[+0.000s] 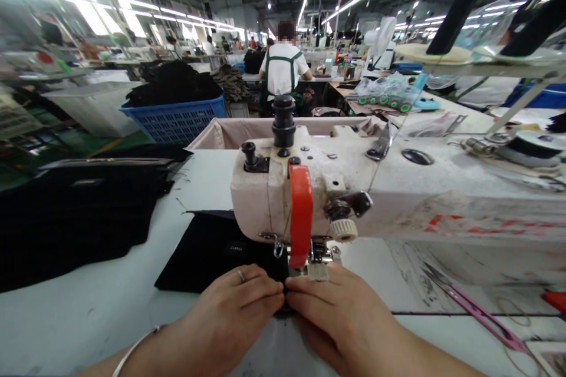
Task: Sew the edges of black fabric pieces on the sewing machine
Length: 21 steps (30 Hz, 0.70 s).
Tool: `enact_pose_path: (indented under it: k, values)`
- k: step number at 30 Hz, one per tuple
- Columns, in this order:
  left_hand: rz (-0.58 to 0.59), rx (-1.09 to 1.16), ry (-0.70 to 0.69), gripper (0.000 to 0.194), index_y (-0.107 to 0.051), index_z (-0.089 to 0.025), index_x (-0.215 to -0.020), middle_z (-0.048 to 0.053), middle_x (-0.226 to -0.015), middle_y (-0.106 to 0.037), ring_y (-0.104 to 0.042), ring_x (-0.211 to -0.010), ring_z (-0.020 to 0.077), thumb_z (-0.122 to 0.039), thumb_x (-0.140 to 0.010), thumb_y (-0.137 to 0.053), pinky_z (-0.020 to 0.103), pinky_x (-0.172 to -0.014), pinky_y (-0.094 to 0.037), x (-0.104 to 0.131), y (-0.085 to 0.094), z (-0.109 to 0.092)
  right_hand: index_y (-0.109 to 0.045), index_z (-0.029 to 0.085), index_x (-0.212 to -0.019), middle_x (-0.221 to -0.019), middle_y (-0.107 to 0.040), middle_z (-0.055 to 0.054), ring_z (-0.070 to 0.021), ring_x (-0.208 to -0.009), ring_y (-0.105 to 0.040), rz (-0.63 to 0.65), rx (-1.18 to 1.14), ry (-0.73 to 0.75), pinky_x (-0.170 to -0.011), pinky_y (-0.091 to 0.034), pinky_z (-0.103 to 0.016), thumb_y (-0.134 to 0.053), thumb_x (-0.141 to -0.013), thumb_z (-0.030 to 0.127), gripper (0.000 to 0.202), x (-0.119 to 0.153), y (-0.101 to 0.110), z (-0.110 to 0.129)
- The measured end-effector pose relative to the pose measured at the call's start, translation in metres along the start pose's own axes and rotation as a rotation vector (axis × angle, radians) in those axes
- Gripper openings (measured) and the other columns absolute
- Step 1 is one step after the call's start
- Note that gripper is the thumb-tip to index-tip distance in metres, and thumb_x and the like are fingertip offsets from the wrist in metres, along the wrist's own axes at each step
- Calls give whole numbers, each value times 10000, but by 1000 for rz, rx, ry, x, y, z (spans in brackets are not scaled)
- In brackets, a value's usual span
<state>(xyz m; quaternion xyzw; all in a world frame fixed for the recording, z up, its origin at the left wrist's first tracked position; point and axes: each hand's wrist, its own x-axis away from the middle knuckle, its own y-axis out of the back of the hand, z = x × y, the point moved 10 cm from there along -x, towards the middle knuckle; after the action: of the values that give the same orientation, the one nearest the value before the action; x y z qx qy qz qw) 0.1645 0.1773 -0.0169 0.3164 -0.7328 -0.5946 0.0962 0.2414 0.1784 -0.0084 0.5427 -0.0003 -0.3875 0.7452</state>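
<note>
A piece of black fabric (198, 253) with a small dark label lies on the pale table, its right edge under the needle area of a white sewing machine (380, 171). My left hand (239, 312), wearing a ring, presses the fabric's near right corner with its fingers together. Close against it, my right hand (331, 306) has its fingers closed at the same edge, just below the presser foot. The fingertips of both hands almost meet there. An orange guard (300, 215) stands in front of the needle, which I cannot make out.
Pink-handled scissors (477, 309) lie right of my right hand. A stack of black fabric (79, 212) covers the table's left side. Beyond the machine are a blue basket (177, 121) of dark cloth and a seated person (285, 70) facing away. Thread cones (455, 17) stand upper right.
</note>
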Motion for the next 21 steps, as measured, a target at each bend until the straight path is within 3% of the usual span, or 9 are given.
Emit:
enact_pose_path:
  k: [5,9,14,21]
  values:
    - [25,14,-56,330,-617,-209,-1152,7,-1109,-695,-623,-1049,149,-101,-931,-397,278,-997,-472,-2,-2,3,-633,166,-1026,-985,-697,-56,-218,-951,-630,-73,15,-28,-879,-510,-377,-517,-873,91,206,0,2,-5]
    - [-6,11,-53,311,-594,-175,-1145,23,-1134,-682,-605,-1082,126,-65,-951,-377,250,-1013,-454,-6,0,16,-618,174,-1119,-1039,-683,-74,-250,-965,-612,-76,37,-82,-872,-523,-434,-527,-860,90,287,0,0,-12]
    - [-116,-16,-63,207,-619,-185,-1036,-7,-1024,-690,-616,-999,99,-93,-958,-451,206,-998,-445,-13,11,26,-625,155,-1103,-1108,-662,-104,-279,-1011,-584,-78,41,-88,-847,-544,-450,-497,-858,74,288,-4,1,-12]
    - [-192,-115,-15,226,-654,-178,-893,0,-885,-713,-652,-898,134,-69,-938,-462,240,-912,-492,-23,17,39,-636,166,-1045,-977,-673,-74,-258,-955,-592,-79,27,-66,-862,-534,-441,-502,-863,83,240,-3,-1,-11]
